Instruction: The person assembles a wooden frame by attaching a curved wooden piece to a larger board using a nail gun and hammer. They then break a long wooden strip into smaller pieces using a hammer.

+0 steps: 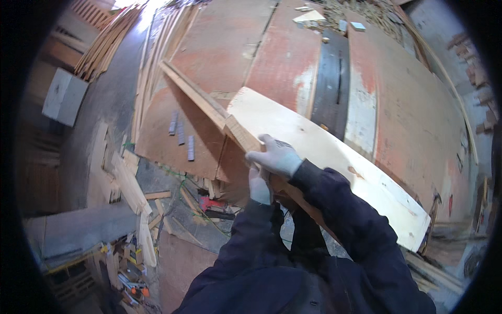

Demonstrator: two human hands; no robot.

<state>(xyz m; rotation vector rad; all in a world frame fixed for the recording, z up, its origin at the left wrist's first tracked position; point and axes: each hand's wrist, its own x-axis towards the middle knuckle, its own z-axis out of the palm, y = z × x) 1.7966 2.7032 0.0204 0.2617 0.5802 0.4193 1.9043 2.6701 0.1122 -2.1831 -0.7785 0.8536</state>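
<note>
Both my hands wear pale gloves and are closed on the near end of a wooden board (241,134), tilted up off the table. My right hand (280,157) grips it from above, fingers over its edge. Just below, my left hand (259,187) pinches the same board from the near side; some of its fingers are hidden. Behind them a long narrow plank (194,94) runs to the far left, its end meeting the held board. A wide pale board (319,138) stretches to the right, partly behind my right arm.
Several staple strips (181,133) lie on the worn reddish tabletop (209,57). A red power tool (209,203) rests below among wood scraps. Long wood strips (112,39) are stacked at far left. A hammer (435,201) lies at the right edge. Offcuts (361,13) cover the far end.
</note>
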